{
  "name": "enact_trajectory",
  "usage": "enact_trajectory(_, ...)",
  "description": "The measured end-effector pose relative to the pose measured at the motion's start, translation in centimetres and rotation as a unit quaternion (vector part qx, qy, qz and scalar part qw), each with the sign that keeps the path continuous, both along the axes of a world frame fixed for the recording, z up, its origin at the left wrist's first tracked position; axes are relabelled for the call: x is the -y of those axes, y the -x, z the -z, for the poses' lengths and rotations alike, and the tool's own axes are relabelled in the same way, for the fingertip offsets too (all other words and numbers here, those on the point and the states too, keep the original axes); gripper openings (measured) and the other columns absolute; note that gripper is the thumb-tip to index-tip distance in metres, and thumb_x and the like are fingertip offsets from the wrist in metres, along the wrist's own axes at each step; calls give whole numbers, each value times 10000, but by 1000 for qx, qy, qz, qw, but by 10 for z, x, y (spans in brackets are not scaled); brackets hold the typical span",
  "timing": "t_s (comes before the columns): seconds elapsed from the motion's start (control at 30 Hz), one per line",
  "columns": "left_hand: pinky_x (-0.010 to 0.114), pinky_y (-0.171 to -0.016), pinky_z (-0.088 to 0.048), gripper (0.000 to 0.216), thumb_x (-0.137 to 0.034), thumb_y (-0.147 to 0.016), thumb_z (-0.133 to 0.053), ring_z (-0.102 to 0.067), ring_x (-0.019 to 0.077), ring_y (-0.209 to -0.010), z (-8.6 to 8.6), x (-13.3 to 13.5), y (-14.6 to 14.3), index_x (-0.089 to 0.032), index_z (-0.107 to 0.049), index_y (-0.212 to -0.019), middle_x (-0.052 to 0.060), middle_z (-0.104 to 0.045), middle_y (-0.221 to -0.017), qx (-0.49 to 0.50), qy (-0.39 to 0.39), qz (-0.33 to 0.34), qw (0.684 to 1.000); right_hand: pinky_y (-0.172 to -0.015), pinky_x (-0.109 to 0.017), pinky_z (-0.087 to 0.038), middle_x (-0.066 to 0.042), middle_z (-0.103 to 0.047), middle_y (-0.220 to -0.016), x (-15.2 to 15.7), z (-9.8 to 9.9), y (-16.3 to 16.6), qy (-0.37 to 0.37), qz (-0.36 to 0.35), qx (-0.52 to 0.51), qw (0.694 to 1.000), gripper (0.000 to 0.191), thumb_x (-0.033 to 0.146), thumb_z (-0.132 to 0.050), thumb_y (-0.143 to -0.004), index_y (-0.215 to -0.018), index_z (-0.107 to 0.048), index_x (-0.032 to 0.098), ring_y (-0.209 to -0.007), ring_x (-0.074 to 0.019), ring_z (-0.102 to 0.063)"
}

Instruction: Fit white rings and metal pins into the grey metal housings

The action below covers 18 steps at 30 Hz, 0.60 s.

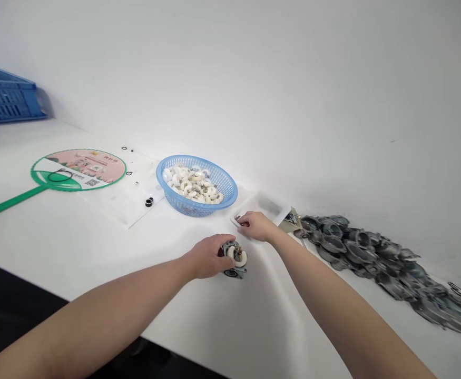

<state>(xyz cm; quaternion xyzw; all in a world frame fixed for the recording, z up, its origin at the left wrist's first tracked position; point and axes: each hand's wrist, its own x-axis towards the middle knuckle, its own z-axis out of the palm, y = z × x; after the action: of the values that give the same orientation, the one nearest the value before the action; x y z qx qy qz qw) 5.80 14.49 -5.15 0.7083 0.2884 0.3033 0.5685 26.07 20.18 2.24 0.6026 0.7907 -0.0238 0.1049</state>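
My left hand (pixel 206 256) is closed around a small grey metal housing (pixel 236 260) with a white ring seated in it, resting on the white table. My right hand (pixel 255 225) reaches to the near corner of a shallow white tray (pixel 272 204); its fingers are curled in a pinch at the tray's edge, and what they hold is too small to make out. Just left of the tray stands a blue plastic basket (pixel 218 197) filled with several white curved pieces (pixel 194 184).
A long heap of grey metal housings (pixel 376 252) runs along the wall at right. A green-handled round fan (pixel 76 169) lies at left, with black O-rings (pixel 149 201) and a clear sheet near it. A blue crate (pixel 5 97) sits far left. The table's front edge runs below my arms.
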Motion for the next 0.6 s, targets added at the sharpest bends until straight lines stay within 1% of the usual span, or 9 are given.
enact_trajectory(0.13,399,-881,-440,577,-304,-694,-599,-536,232,-976,-4,1,1,-231,-448,-1246,67,-532,-1165,-18,-4,-3,1000,-502,-232,-231,9,-484,-521,5,2,0,-14,21,4,1000,186,225,-500,-704,-530,-533,168,-521,-109,-394)
enact_trajectory(0.37,405,-896,-433,595,-299,-696,-608,-533,237,-1000,-3,1,0,-225,-431,-1259,77,-524,-1181,-15,1,-1,1000,-537,-232,-259,6,-528,-531,10,6,-7,-30,29,-26,999,220,182,-448,-716,-540,-579,176,-562,-123,-447)
enact_trajectory(0.47,421,-909,-428,600,-295,-698,-619,-529,247,-1024,-1,0,-1,-227,-431,-1264,84,-520,-1188,-5,4,0,1000,-546,-222,-289,4,-574,-568,10,8,-11,-30,36,-40,998,235,179,-439,-732,-581,-620,184,-587,-127,-488)
enact_trajectory(0.6,426,-914,-430,600,-304,-693,-631,-530,251,-1024,-1,-1,-2,-225,-444,-1257,88,-516,-1193,-1,1,-4,1000,-567,-210,-326,4,-634,-651,9,7,-13,-27,43,-56,997,208,204,-472,-740,-666,-666,197,-637,-131,-535)
